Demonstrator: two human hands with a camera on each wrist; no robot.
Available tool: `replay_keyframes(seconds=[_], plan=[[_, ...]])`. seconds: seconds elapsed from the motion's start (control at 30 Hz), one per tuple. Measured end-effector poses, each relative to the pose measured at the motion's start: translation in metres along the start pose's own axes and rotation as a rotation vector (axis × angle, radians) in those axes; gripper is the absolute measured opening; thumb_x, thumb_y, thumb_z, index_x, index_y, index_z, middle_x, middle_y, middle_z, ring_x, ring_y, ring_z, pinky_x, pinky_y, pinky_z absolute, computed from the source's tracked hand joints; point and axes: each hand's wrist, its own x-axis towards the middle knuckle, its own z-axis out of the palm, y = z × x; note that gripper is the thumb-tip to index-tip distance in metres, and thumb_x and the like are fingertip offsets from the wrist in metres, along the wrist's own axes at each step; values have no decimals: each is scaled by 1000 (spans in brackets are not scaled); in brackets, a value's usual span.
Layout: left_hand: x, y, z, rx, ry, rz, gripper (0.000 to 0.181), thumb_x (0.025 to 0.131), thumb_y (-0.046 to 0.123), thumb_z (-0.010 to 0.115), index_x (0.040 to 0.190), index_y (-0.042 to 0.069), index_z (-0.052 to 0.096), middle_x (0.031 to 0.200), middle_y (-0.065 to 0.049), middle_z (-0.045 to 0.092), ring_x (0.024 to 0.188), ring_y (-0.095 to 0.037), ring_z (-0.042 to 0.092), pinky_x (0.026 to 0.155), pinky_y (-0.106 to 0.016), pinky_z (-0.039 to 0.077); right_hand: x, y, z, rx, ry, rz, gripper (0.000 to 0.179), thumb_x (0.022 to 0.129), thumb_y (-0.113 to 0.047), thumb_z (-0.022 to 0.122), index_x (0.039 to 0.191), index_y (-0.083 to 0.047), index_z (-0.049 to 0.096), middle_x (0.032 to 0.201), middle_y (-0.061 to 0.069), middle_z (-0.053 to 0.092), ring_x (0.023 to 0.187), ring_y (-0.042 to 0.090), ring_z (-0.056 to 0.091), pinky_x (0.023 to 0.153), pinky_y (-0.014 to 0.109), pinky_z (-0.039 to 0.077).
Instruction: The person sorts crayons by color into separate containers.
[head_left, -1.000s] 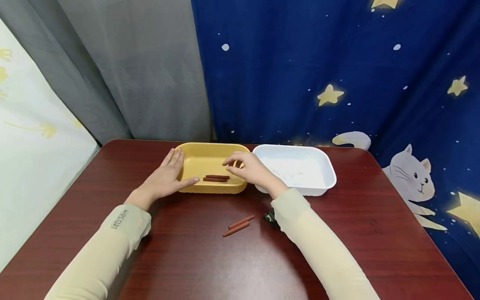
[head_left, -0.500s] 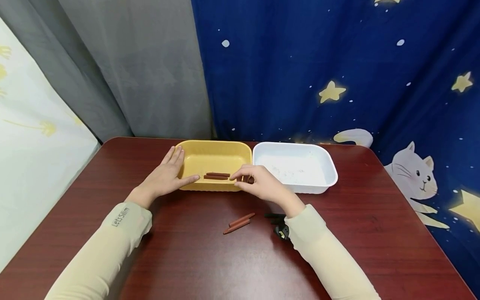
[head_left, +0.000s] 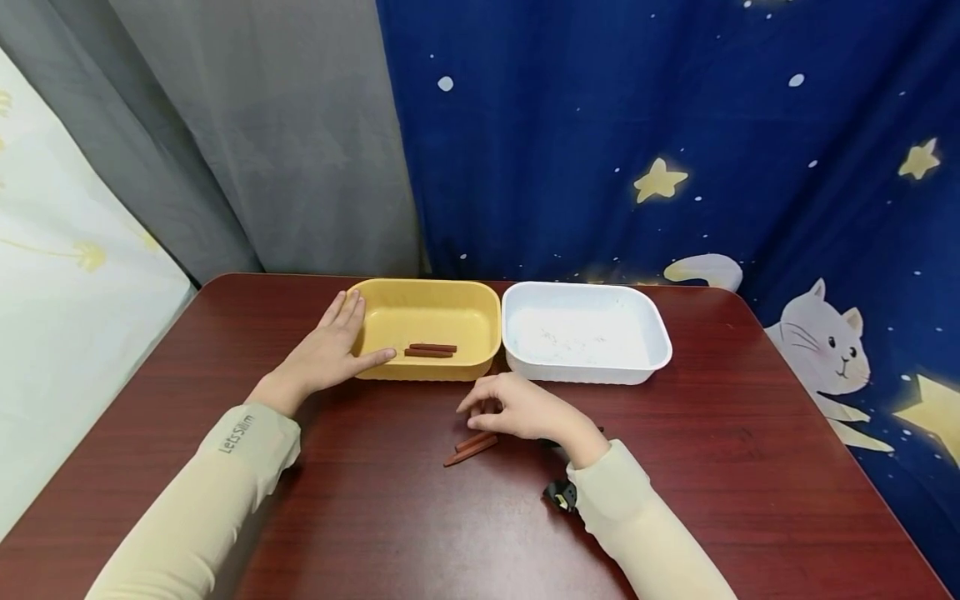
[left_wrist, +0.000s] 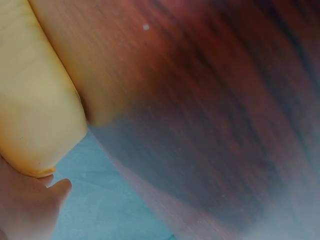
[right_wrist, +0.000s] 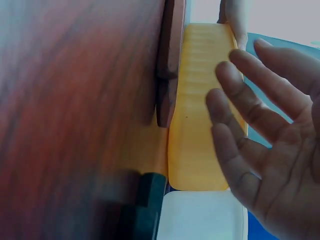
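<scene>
My left hand [head_left: 326, 354] rests with straight fingers on the left rim of the yellow tray [head_left: 427, 372]. Inside that tray lie two brown crayons [head_left: 429, 353], side by side near the front wall. In front of the trays, my right hand [head_left: 521, 406] hovers with its fingers loosely bent and nothing between them. Just below its fingertips, two more brown crayons [head_left: 470, 452] lie on the table. The right wrist view shows a brown crayon [right_wrist: 169, 55] close up, and the relaxed right fingers [right_wrist: 252, 105] apart from it.
A white tray [head_left: 585, 372] with small specks on its floor stands right of the yellow one. Dark green sticks [right_wrist: 150, 195] lie on the table near the right wrist, mostly hidden in the head view. Curtains hang behind the table [head_left: 360, 517].
My right hand has let go of the brown crayon(s) it had over the yellow tray's right side and come back toward the table crayons. The left hand has stayed in place.
</scene>
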Motion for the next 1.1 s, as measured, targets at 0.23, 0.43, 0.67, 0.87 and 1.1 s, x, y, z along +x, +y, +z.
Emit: replay_keyframes(seconds=[0.23, 0.43, 0.67, 0.87, 1.1], plan=[[0, 1, -1, -3, -2, -1, 112, 90, 73, 50, 157, -5, 6, 167, -18, -3, 155, -34, -10, 124, -55, 12, -2, -1, 1, 13, -80, 26, 21, 93, -11, 68, 112, -7, 74, 91, -2, 68, 82, 4, 59, 75, 18, 49], [-1, 4, -3, -10, -5, 6, 112, 90, 72, 50, 157, -5, 6, 167, -19, -4, 155, -34, -10, 124, -55, 12, -5, 1, -1, -10, -107, 78, 19, 92, -8, 68, 110, -9, 75, 90, -3, 67, 82, 4, 57, 75, 18, 48], [-1, 3, -1, -6, -9, 0, 112, 90, 73, 50, 157, -5, 4, 167, -17, -6, 155, -34, -10, 124, -55, 13, -6, 4, 0, -15, -144, 115, 18, 89, -6, 71, 106, -10, 76, 87, -3, 67, 81, 3, 55, 75, 18, 47], [0, 2, -2, -8, -2, -2, 113, 89, 74, 49, 157, -4, 4, 167, -16, -6, 155, -33, -10, 123, -55, 13, -6, 5, 1, -30, -182, 108, 20, 86, 0, 73, 103, -9, 76, 80, -3, 63, 72, 3, 53, 69, 18, 46], [-2, 1, -2, -10, -3, -3, 113, 89, 73, 50, 157, -4, 5, 167, -17, -5, 155, -33, -9, 123, -56, 13, -3, 6, 7, 6, -201, 125, 20, 85, 4, 71, 99, -9, 74, 74, -4, 60, 64, 3, 52, 61, 17, 45]])
